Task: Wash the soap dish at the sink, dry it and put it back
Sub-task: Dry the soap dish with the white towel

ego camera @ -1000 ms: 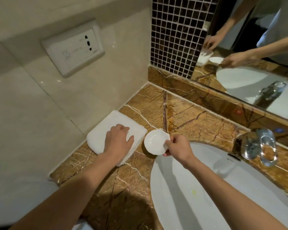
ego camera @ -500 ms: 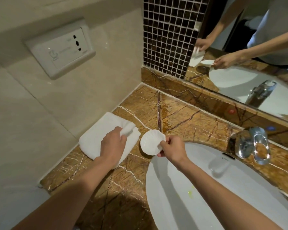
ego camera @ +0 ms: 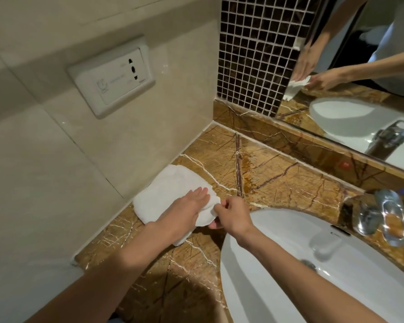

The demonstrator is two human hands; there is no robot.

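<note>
My left hand (ego camera: 186,207) lies with straight fingers on a lifted fold of the white towel (ego camera: 163,190), which rests on the brown marble counter (ego camera: 278,180) by the wall. My right hand (ego camera: 232,214) meets it at the fold's right edge, fingertips pinched on the towel's covered corner. The small white soap dish does not show; the towel fold between my two hands covers where it was. The white sink basin (ego camera: 289,287) is just right of my hands.
A chrome tap (ego camera: 380,215) stands at the basin's far right. Close on the left a beige tiled wall carries a socket plate (ego camera: 112,75). Behind the counter are a dark mosaic strip (ego camera: 254,50) and a mirror (ego camera: 359,66) reflecting my arms.
My left hand lifted the towel's corner and brought it over the dish. The dish, plainly visible in my right hand before, is now covered by the towel between both hands.
</note>
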